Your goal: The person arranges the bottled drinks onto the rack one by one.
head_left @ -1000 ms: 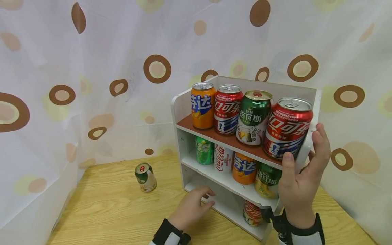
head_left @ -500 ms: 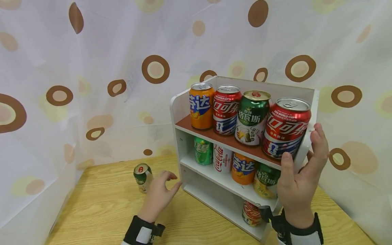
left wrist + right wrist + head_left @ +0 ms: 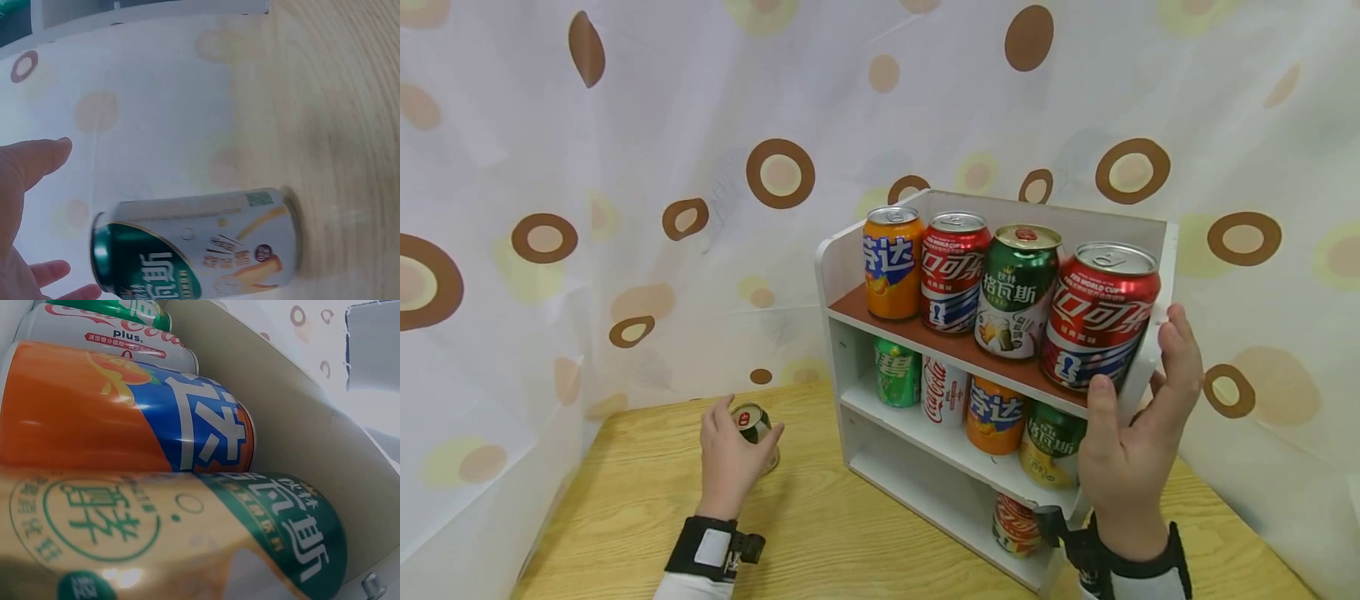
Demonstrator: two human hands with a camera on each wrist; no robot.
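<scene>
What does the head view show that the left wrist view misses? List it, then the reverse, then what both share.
Only the head view: the right hand gripping the side panel of the white three-tier wooden shelf, and the top row of four upright cans.

Only the left wrist view: the lone can's pale lower body with its printed label.

Both: the left hand at the green-and-cream drink can standing on the light wooden table.

Green-and-cream can (image 3: 754, 429) upright on wooden table; white shelf (image 3: 1150, 367) beside it.
</scene>
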